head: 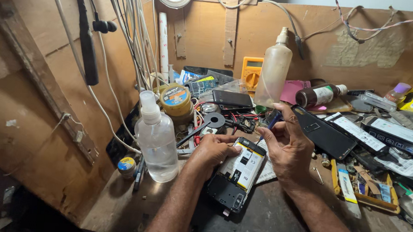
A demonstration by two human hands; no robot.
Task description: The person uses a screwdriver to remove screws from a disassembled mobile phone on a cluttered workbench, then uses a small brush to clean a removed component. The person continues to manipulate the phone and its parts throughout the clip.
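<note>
Phone with its back cover off lies on the dark worktop before us, its white-labelled battery and black frame bared. Our left hand rests curled on its upper left edge, pressing it down. Our right hand pinches a thin blue tool, the tip touching the phone's top edge. We cannot make out the tool's tip or the small parts beneath the fingers. A clear spray bottle stands just left.
</note>
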